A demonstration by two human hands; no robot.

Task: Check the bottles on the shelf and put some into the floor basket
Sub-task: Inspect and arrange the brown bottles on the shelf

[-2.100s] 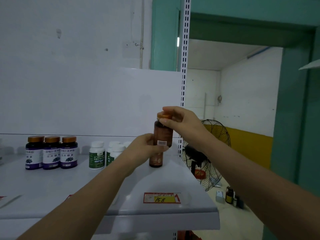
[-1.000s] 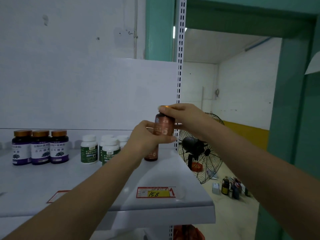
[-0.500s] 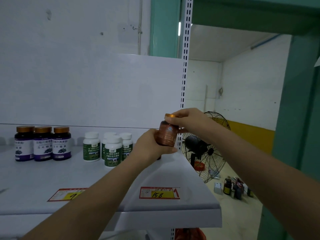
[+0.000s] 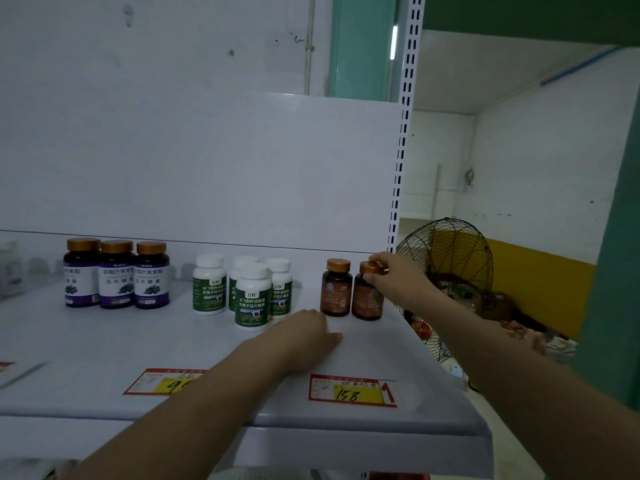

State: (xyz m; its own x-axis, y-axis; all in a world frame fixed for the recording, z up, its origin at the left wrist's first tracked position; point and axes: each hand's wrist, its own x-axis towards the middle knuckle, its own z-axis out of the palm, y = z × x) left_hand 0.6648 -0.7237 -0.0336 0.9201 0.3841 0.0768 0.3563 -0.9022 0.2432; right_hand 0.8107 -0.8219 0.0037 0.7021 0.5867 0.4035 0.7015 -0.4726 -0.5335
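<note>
The flat white metal shelf (image 4: 86,351) carries three dark gold-capped bottles with purple labels (image 4: 116,275) at left, four white green-labelled bottles (image 4: 252,299) mid-shelf (one stands forward), two brown copper-capped bottles (image 4: 335,289) at right, and red-and-yellow price tags (image 4: 351,392) along its front.

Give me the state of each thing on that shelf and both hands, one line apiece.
Right brown bottle: upright on the shelf, capped, right hand pinching its cap.
Left brown bottle: upright, capped, untouched.
White bottles: upright, capped.
Purple bottles: upright, capped.
Left hand: flat on the shelf, holding nothing.
Fan: running or not, cannot tell.
</note>
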